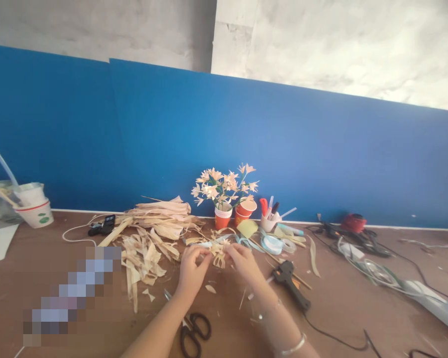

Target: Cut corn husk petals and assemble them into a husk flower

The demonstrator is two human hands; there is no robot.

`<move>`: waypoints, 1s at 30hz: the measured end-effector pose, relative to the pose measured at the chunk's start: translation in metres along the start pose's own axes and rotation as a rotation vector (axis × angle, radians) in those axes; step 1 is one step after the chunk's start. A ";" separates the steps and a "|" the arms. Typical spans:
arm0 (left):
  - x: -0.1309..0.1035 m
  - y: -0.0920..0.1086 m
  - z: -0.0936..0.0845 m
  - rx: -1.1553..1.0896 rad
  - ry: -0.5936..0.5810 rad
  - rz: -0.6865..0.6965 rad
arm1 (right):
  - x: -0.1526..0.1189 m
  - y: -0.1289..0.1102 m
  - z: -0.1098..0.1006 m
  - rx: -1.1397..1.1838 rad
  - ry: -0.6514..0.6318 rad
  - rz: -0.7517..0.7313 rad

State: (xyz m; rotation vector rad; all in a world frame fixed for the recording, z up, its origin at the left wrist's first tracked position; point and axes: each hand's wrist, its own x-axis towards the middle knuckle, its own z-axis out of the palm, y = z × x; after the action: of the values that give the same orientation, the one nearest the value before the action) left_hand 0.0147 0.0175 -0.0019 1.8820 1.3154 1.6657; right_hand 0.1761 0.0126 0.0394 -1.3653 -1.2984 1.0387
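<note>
A pale husk flower with thin, spread petals is between my two hands, low over the table. My left hand is closed in a pinch at the flower's left edge; exactly what lies between its fingertips is too small to see clearly. On the other side, the fingers of my right hand pinch the flower's right part. Black-handled scissors lie under and beside my left forearm, blades partly hidden. A black glue gun rests to the right of my right forearm.
Dried husks and cut husk strips are heaped at left. Finished flowers stand in a red paper cup at the back. Nearby are a pen cup and tape rolls. Cables cross the right side.
</note>
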 end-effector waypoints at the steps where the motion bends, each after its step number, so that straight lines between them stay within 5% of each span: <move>1: 0.000 -0.001 0.000 -0.011 0.008 -0.013 | 0.000 -0.004 -0.014 -0.175 0.047 -0.038; 5: 0.001 -0.004 0.001 -0.053 0.036 -0.064 | -0.009 -0.008 -0.087 -0.902 0.185 0.179; 9: 0.001 -0.006 0.004 -0.093 0.059 -0.102 | -0.030 0.013 -0.134 -1.195 0.151 0.303; 14: 0.001 -0.005 0.005 -0.175 0.083 -0.087 | -0.041 0.041 -0.133 -1.223 0.220 0.518; 19: 0.002 -0.003 0.004 -0.197 0.100 -0.079 | -0.041 0.030 -0.126 -1.173 0.255 0.516; 24: 0.001 -0.004 0.005 -0.135 0.112 -0.104 | -0.037 -0.002 -0.115 -0.984 0.378 0.245; 30: 0.000 -0.011 0.004 0.002 0.229 -0.098 | -0.024 -0.009 -0.044 -0.535 0.128 -0.564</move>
State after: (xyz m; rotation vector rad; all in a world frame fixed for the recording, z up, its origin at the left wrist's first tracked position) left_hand 0.0143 0.0243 -0.0111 1.6366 1.4701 1.8724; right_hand 0.2158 -0.0149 0.0563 -1.2896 -1.7976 0.2192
